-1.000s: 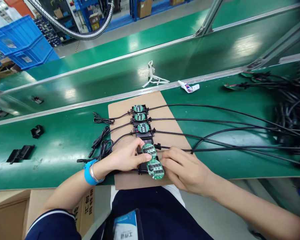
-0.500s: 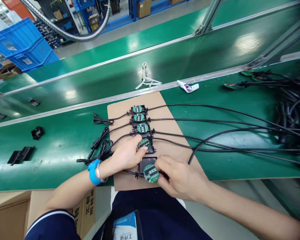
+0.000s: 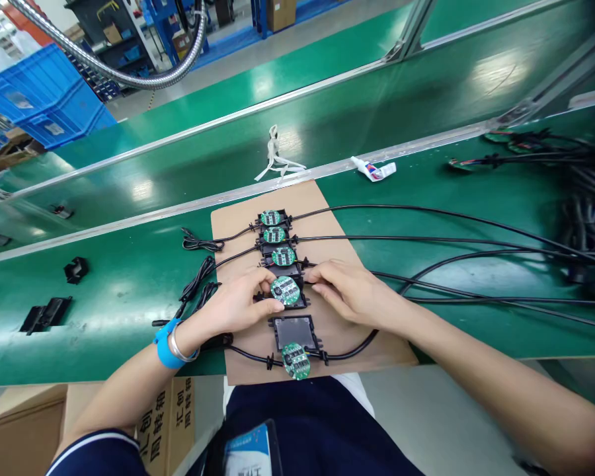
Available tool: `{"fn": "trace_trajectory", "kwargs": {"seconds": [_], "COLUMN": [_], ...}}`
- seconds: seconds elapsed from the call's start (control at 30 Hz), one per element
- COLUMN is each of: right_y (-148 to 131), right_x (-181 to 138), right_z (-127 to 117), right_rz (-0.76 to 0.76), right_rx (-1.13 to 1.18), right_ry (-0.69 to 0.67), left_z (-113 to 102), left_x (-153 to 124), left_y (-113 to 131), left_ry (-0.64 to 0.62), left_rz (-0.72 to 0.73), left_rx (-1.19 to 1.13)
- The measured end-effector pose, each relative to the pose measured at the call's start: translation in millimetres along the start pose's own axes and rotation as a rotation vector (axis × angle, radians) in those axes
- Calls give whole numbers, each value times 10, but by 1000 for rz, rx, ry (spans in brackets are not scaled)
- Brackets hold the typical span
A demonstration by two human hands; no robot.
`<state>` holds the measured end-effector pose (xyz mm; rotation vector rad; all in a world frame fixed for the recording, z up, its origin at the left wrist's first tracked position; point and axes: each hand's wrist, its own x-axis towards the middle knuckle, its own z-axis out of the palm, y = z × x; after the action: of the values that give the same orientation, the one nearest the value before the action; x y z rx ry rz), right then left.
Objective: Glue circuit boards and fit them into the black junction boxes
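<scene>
A round green circuit board [image 3: 285, 291] is pinched at its left edge between the thumb and fingers of my left hand [image 3: 240, 301], above the fourth black plastic housing [image 3: 297, 303] in a column. My right hand [image 3: 354, 291] is closed at that housing's right side, its fingertips on a black cable [image 3: 384, 274] that they mostly hide. Nearest my body, another housing [image 3: 295, 332] lies with its inside facing up and a round board [image 3: 296, 361] over its lower edge. Farther up, three more boards, the nearest one [image 3: 283, 256] among them, rest on housings.
Brown cardboard [image 3: 242, 218] lies under the housings on the green bench [image 3: 129, 291]. Coiled black leads [image 3: 198, 277] are at its left, with loose black housings [image 3: 47, 314] beyond. A cable bundle [image 3: 590, 211] fills the right end. A white tube [image 3: 374, 170] lies near the metal rail.
My right hand has left the nearest board and moved up to the fourth housing's right side. The nearest board now lies free. The fourth board, in my left hand, faces up more.
</scene>
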<state>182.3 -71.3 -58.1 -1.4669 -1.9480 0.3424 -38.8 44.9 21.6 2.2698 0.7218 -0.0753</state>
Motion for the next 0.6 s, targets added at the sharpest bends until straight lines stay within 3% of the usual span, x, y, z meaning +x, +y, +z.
{"fn": "trace_trajectory", "kwargs": {"seconds": [0.13,0.3,0.4,0.47,0.6], "right_y": [41,74,107,120,145], "right_x": [-30,-35,-64,-79,-80], "right_z": [22,-83,-106,-89,-17], "right_rz": [-3,-78,-107,-126,-145], "right_rx": [-80,-196,-267,-306,-349], "right_ry": [-15,-38,-126,-160,-96], "left_z": [56,123,144,160,216], "left_x": [-41,-74,-103,-109,-75], "left_y": [-63,-156,-214,-242,-288], "left_ry": [17,103,110,148,205], "left_rz": [69,-7,-33,-21,-15], "left_rx": [-27,-50,-77,-24,194]}}
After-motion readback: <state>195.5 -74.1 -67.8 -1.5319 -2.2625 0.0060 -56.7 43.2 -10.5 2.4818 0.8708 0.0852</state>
